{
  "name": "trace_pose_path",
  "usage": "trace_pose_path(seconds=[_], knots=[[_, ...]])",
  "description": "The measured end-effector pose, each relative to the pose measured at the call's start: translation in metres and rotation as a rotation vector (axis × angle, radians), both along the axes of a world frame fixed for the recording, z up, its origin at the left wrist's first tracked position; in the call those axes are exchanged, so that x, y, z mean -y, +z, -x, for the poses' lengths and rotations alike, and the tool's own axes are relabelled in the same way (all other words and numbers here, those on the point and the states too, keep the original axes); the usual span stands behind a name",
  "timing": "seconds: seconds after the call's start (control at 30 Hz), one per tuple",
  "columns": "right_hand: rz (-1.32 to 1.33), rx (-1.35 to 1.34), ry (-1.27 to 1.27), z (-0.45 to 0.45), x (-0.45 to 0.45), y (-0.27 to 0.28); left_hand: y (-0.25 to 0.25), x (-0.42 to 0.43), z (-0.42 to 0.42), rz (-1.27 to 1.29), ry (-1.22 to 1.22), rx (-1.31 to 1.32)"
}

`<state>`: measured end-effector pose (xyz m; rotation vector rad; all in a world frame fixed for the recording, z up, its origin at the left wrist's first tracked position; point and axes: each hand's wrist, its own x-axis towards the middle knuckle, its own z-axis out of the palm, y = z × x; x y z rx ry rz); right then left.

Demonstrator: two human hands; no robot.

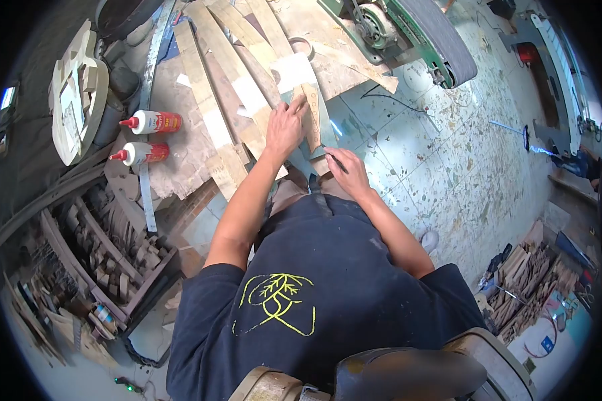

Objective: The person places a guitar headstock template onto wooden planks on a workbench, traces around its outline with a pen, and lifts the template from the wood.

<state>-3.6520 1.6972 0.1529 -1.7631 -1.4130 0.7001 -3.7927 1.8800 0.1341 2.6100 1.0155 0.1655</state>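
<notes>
My left hand (287, 125) rests on the work with its fingers stretched out, pressing down beside a tan tapered template (316, 123) that has a row of holes. In my right hand (352, 175) is a dark pen (336, 161), its tip at the lower end of the template. Under the template lies a board with a pale blue-green surface (325, 120), partly covered by my fingers. A white sheet (294, 71) is on the board's far part. To the left run several long wooden strips (204, 90), some with white patches.
Two white glue bottles with red caps (155, 122) lie left of the strips. A long metal ruler (147, 190) runs beside them. A green belt sander (381, 30) stands at the far right. Wood offcuts fill a rack (107, 267) at lower left and a pile (535, 287) at lower right.
</notes>
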Motion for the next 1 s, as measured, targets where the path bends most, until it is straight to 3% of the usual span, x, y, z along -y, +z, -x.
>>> trace_pose_path(seconds=[0.3, 0.6, 1.0], knots=[[-0.048, 0.062, -0.046, 0.018, 0.008, -0.002, -0.002, 0.000, 0.001, -0.020, -0.005, 0.028], [-0.067, 0.298, 0.035, 0.038, 0.002, -0.006, -0.009, 0.000, 0.000, -0.053, 0.000, 0.024], [-0.032, 0.270, 0.080, 0.044, 0.003, -0.003, -0.015, -0.002, 0.001, -0.061, 0.001, 0.053]])
